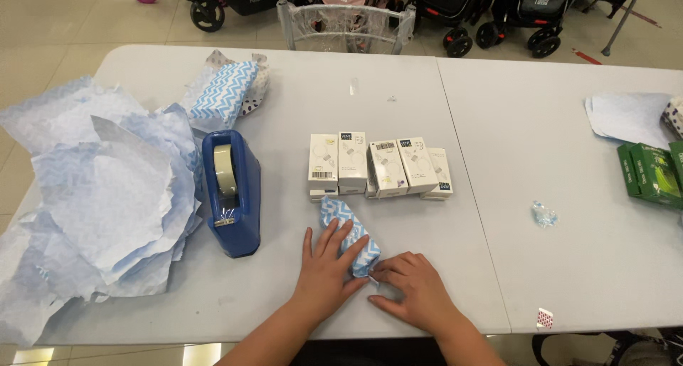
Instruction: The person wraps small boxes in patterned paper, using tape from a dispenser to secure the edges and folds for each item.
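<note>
A small parcel (pixel 348 232) wrapped in blue-and-white zigzag paper lies on the grey table (pixel 341 103), near the front edge and just below a row of 5 small white boxes (pixel 379 165). The left hand (pixel 326 270) lies flat with its fingers spread over the left side of the parcel, pressing it down to the table. The right hand (pixel 413 288) rests palm down just beside the parcel's lower right end, its fingers bent inward and its fingertips touching the paper there; neither hand lifts the parcel. To the left of the hands stands a blue tape dispenser (pixel 231 192) with a roll of clear tape in it, well within reach and apart from the parcel. Further left, a loose heap of blue-and-white wrapping paper (pixel 99 195) spreads over the table's left end and hangs past its edge. Behind the dispenser lie other parcels (pixel 228 87) wrapped in the same zigzag paper. On the right half of the table, well apart from the hands, there is a small crumpled scrap (pixel 544 214), green boxes (pixel 651 172) at the far right edge, and more sheets of pale paper (pixel 626 117) behind them. Beyond the table stand dark strollers (pixel 491 10) on a tiled floor.
</note>
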